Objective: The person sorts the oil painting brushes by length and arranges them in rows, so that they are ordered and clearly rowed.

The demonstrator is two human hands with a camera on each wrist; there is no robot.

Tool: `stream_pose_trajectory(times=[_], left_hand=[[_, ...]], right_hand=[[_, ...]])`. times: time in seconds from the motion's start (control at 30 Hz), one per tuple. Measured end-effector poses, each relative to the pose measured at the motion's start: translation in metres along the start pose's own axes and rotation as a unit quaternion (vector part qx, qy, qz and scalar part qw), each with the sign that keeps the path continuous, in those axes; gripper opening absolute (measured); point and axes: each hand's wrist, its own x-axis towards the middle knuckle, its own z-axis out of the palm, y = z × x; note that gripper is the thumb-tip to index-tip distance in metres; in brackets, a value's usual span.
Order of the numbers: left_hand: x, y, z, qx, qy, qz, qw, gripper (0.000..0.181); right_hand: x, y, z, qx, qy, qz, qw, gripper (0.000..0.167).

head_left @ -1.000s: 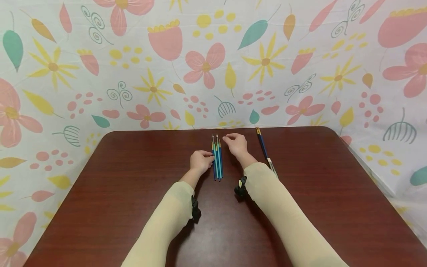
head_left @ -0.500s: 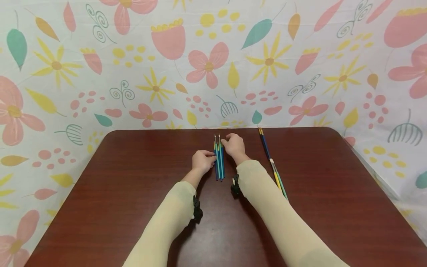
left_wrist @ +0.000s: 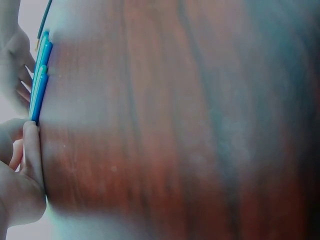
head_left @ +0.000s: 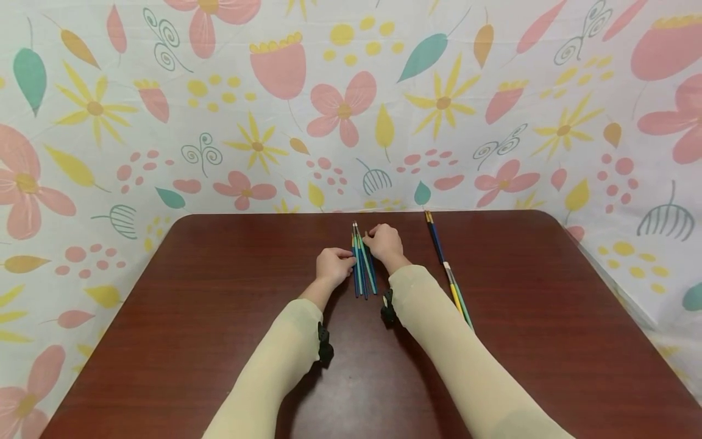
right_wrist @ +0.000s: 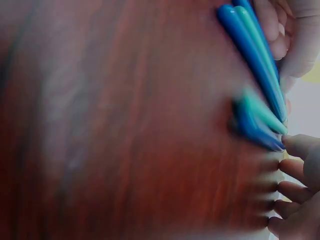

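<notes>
Several paintbrushes with blue and teal handles (head_left: 360, 274) lie in a loose bundle near the table's far middle, tips away from me. At its left side my left hand (head_left: 333, 266) holds the outermost blue paintbrush, thumb and index finger close together. My right hand (head_left: 386, 242) is at the tip end on the right, thumb and index finger pinching near the metal collars. In the right wrist view, a teal paintbrush (right_wrist: 263, 112) and a blue one by my right fingertips (right_wrist: 292, 169) are blurred. Several blue handle ends (left_wrist: 41, 85) show between both hands in the left wrist view.
Right of the right forearm lie two dark blue paintbrushes (head_left: 434, 235), then a yellow-handled one (head_left: 456, 297) and a green-handled one (head_left: 462, 303), partly hidden by the sleeve. A dark red wooden table (head_left: 219, 292) meets a flower-patterned cloth (head_left: 340, 164) at its back edge.
My right hand has come left to the bundle's tip end. The handles on the bundle's right have swung outward to the right. My left hand stays at its left side.
</notes>
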Motion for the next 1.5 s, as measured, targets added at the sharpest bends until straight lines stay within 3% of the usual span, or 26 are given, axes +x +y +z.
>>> stream_pose_trajectory(times=[0.17, 0.4, 0.63, 1.0, 1.27, 1.5], left_hand=[[0.000, 0.000, 0.000, -0.002, 0.002, 0.002, 1.0000, 0.020], [-0.001, 0.000, 0.000, -0.002, 0.002, 0.007, 1.0000, 0.020], [0.000, -0.001, 0.001, -0.002, 0.001, 0.007, 1.0000, 0.020], [0.001, -0.002, -0.002, -0.014, -0.002, 0.000, 0.9999, 0.021], [-0.001, -0.002, -0.002, -0.012, -0.005, 0.002, 0.9999, 0.021], [0.000, 0.000, 0.001, 0.008, -0.005, 0.005, 0.9999, 0.022]], right_hand=[[-0.001, 0.000, 0.000, -0.016, -0.007, -0.007, 0.9998, 0.035], [-0.002, 0.002, -0.001, -0.022, 0.025, -0.002, 0.9995, 0.024], [-0.002, 0.006, -0.001, -0.006, 0.047, -0.009, 0.9988, 0.027], [-0.006, 0.002, -0.012, 0.049, 0.068, -0.025, 0.9962, 0.026], [-0.008, 0.003, -0.024, 0.095, 0.054, -0.004, 0.9940, 0.029], [-0.010, 0.010, -0.039, 0.117, 0.067, 0.008, 0.9909, 0.026]])
